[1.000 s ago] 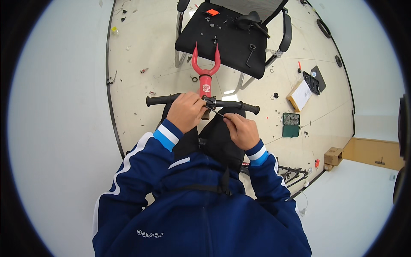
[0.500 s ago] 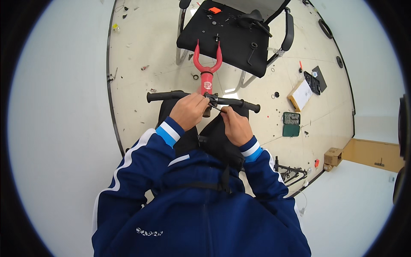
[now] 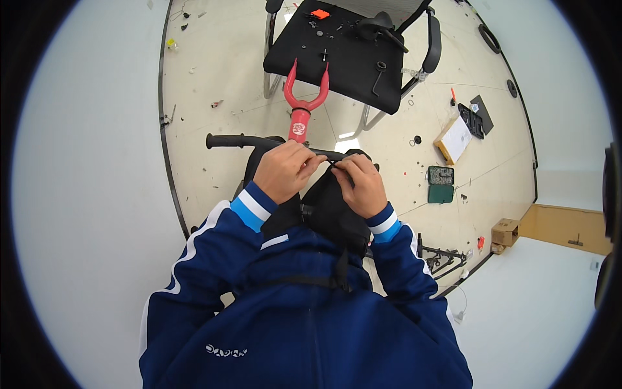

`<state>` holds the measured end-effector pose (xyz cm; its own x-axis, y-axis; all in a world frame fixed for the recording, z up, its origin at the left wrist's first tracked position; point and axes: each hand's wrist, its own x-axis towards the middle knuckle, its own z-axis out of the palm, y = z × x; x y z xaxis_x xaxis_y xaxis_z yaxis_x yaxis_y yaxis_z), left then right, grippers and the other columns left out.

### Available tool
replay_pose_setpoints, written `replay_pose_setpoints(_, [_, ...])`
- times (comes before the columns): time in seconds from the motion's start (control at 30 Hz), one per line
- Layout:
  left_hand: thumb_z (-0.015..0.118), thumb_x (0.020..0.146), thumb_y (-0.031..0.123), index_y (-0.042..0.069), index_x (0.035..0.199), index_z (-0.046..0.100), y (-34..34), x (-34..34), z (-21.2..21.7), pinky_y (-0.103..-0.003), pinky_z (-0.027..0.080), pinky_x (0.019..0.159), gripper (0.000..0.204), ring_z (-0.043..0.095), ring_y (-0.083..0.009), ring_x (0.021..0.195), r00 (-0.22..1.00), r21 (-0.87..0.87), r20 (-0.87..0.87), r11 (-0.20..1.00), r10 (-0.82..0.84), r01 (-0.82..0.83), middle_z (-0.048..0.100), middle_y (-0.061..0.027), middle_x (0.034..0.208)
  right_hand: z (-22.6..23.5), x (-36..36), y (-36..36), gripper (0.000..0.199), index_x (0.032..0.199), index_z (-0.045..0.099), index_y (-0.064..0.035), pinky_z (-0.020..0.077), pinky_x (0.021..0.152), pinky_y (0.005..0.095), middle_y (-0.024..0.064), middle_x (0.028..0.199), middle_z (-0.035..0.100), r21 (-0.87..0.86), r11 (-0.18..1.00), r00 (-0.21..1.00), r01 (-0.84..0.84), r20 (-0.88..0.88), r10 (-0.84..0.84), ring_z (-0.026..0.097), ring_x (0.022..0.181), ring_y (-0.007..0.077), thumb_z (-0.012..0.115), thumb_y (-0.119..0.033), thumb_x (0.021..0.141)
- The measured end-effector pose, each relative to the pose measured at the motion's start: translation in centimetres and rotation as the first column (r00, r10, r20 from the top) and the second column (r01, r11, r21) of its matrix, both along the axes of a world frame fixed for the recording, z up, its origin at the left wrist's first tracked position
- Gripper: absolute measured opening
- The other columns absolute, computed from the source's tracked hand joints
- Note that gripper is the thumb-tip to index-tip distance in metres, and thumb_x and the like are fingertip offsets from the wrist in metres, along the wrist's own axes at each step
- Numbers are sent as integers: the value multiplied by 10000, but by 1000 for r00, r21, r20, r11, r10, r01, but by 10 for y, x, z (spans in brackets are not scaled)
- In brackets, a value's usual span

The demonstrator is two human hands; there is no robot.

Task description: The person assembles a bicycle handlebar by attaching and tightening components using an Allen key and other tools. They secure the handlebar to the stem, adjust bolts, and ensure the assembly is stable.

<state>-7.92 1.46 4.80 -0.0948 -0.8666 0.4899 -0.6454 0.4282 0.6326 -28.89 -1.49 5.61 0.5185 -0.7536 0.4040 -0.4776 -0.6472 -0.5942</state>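
A red bicycle fork [image 3: 306, 104] points away from me, its two prongs over the chair's front edge. Across its near end runs a black handlebar [image 3: 259, 141] with a rubber grip [image 3: 224, 141] at the left. My left hand [image 3: 284, 172] covers the middle of the bar and hides the stem clamp. Its thumb and fingers are pinched together; what lies between them is hidden. Just beside it, my right hand [image 3: 361, 185] is closed on a thin dark hex key [image 3: 332, 165], in front of the bar's right half.
A black chair [image 3: 350, 48] ahead carries a bicycle saddle [image 3: 374, 27], an L-shaped tool [image 3: 378, 81] and small parts. On the floor at right lie a green case [image 3: 441, 193], a white-topped box [image 3: 453, 141] and a black tool case [image 3: 472, 121]. A black frame [image 3: 446, 259] lies nearer.
The fork and handlebar have swung, the left grip moving left and the right end coming behind my right hand. Both hands have drawn closer together, and the stem clamp is now hidden.
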Motion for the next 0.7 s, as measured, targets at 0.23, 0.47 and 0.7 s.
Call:
replay_pose_setpoints(0.23, [612, 954, 415, 53, 1097, 651, -9, 39, -16, -491, 370, 957, 391, 597, -337, 964, 916, 75, 347, 967, 202, -242, 669, -126, 967, -12, 9, -1, 112, 963, 656, 20, 499, 642, 345, 139, 880, 613, 222, 974, 998, 33, 37, -42, 618, 710, 305, 702, -44, 883])
replay_pose_setpoints(0.47, [636, 938, 410, 61, 1135, 649, -3, 34, -19, -439, 344, 997, 401, 602, -315, 1004, 959, 296, 278, 944, 59, -143, 679, -112, 1008, -8, 24, -15, 146, 999, 704, 32, 502, 646, 283, 95, 849, 690, 408, 910, 930, 76, 300, -212, 625, 679, 164, 717, -71, 897])
replay_pose_setpoints(0.7, [702, 899, 281, 59, 1142, 655, -9, 26, -15, -428, 383, 977, 333, 599, -334, 1043, 993, 186, 107, 980, 48, -67, 677, -132, 1025, -22, 50, -36, 170, 1000, 700, 66, 543, 735, 256, 111, 854, 742, 547, 837, 850, -19, 449, -274, 714, 780, 154, 712, -79, 912])
